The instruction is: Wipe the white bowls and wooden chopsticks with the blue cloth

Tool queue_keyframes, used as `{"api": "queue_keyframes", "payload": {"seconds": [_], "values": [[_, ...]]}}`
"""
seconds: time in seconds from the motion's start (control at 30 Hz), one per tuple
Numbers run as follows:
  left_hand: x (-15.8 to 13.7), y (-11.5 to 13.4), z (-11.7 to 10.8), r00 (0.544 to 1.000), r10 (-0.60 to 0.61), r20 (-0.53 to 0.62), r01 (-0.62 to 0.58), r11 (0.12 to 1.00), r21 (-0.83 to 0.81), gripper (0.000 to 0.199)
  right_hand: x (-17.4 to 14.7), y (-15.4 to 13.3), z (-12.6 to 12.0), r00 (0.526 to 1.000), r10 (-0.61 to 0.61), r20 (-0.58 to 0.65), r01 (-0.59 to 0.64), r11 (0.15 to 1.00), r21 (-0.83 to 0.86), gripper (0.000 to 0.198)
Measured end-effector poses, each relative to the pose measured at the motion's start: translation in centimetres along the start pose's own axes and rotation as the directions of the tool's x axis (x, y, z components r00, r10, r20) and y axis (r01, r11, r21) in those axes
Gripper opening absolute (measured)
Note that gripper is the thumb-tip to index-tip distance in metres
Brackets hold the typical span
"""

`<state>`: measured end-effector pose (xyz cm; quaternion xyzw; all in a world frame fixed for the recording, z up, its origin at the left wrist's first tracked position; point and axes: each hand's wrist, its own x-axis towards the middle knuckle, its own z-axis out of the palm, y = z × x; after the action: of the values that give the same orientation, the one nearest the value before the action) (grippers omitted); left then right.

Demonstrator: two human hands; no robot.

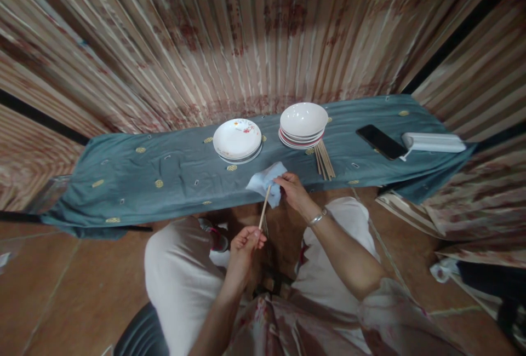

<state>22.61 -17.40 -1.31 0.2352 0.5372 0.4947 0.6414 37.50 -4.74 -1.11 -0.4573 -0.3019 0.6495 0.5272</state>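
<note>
My left hand [245, 246] is closed around the lower end of a thin wooden chopstick [264, 211], which points up and slightly right. At its upper end a light blue cloth [265, 179] is bunched around the stick. My right hand [292, 190], with a silver bracelet at the wrist, pinches that cloth from the right side. Both hands are just in front of the table's near edge. Several more chopsticks [324, 160] lie side by side on the table, right of the cloth. Behind the cloth stands a stack of white plates [237, 139] with a floral print.
A stack of white bowls [303, 120] stands right of the plates. Farther right lie a black phone [381, 142] and a long white object [433, 142]. A teal patterned tablecloth [135, 181] covers the narrow table. Pleated curtains [205, 44] hang close behind it.
</note>
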Motion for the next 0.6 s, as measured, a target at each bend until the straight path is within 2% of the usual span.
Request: {"api": "queue_keyframes", "payload": {"seconds": [0.33, 0.43, 0.6], "values": [[0.4, 1.0, 0.6, 0.999, 0.028, 0.046, -0.026, 0.999, -0.039, 0.038, -1.1, 0.8, 1.1, 0.989, 0.032, 0.141, -0.019, 0.996, -0.092, 0.029], [0.1, 0.9, 0.6, 0.998, -0.002, 0.07, 0.005, 0.999, -0.048, 0.039, -0.8, 0.6, 0.9, 0.994, 0.017, 0.112, -0.008, 0.997, -0.079, 0.029], [-0.5, 0.5, 0.3, 0.991, -0.072, 0.111, 0.081, 0.994, -0.073, 0.037, 0.0, -0.4, 0.0, 1.0, 0.003, -0.007, -0.003, 1.0, 0.019, 0.034]]}}
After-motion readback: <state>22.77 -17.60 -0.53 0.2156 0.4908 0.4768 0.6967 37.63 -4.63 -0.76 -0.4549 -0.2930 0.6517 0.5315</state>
